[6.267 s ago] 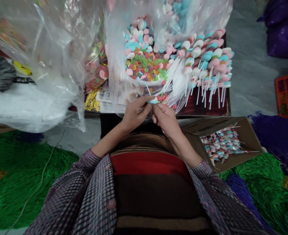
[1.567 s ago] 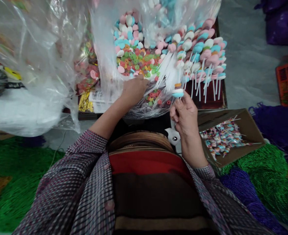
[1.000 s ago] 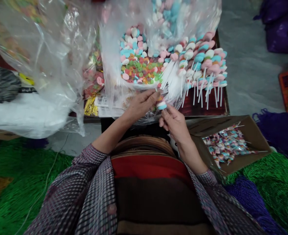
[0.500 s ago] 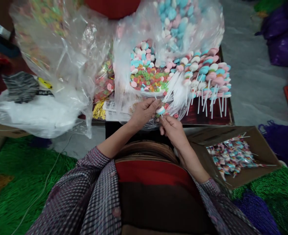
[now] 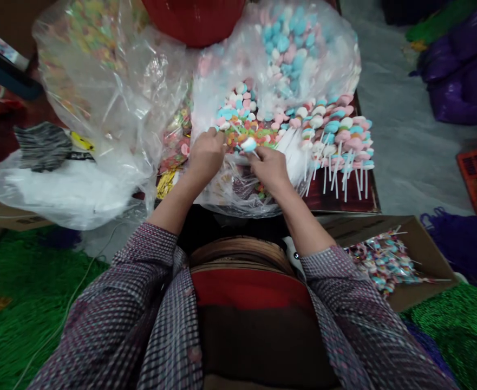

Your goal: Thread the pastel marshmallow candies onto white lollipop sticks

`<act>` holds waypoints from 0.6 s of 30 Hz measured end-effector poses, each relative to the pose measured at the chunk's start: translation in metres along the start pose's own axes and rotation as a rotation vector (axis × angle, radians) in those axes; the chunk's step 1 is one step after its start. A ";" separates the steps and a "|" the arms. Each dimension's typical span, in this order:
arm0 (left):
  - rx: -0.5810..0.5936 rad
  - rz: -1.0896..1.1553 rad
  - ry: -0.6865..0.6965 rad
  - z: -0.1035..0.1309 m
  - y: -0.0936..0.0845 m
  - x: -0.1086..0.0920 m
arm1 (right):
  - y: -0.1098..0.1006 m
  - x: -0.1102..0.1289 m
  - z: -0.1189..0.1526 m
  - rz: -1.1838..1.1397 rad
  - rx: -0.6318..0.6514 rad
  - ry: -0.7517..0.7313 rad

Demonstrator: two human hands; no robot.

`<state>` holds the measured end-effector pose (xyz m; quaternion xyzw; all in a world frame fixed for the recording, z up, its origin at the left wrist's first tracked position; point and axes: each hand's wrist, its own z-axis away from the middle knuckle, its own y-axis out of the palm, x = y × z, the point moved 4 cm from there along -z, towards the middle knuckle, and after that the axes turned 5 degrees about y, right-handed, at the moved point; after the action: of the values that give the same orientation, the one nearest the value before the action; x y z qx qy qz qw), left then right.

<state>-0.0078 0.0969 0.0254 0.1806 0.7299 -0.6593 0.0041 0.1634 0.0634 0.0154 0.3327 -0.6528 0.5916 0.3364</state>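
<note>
My right hand [image 5: 269, 165] is closed on a white stick that carries a blue-and-white candy [image 5: 248, 144] near its top. My left hand [image 5: 209, 151] is at the left edge of the loose ring candies [image 5: 258, 132], its fingers bent down beside them; whether it pinches a piece is hidden. Blue, pink and white candies [image 5: 238, 103] lie just beyond. To the right of my right hand are bare white sticks [image 5: 293, 151] and a pile of candy skewers [image 5: 344, 127].
Clear bags of candy [image 5: 112, 81] fill the back left, with a red container [image 5: 197, 21] behind. A striped grey cloth [image 5: 43, 146] lies at the left. An open cardboard box [image 5: 433, 260] with wrapped candies stands low at the right.
My hands have moved apart and away from my body. The left one left the stick and reached to the ring candies; the right one carried the skewer forward over them.
</note>
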 end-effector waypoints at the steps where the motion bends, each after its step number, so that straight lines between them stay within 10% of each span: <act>1: -0.006 -0.005 0.008 0.002 0.002 0.001 | 0.010 0.001 -0.008 0.067 0.002 -0.019; 10: -0.128 0.065 0.013 0.009 0.010 0.007 | 0.047 0.004 -0.020 0.407 0.057 0.020; 18: -0.222 0.466 -0.047 0.011 0.000 0.018 | 0.033 -0.012 -0.023 -0.079 0.000 0.082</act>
<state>-0.0269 0.0903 0.0198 0.3272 0.7362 -0.5603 0.1925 0.1434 0.0898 -0.0109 0.3336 -0.6248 0.5909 0.3862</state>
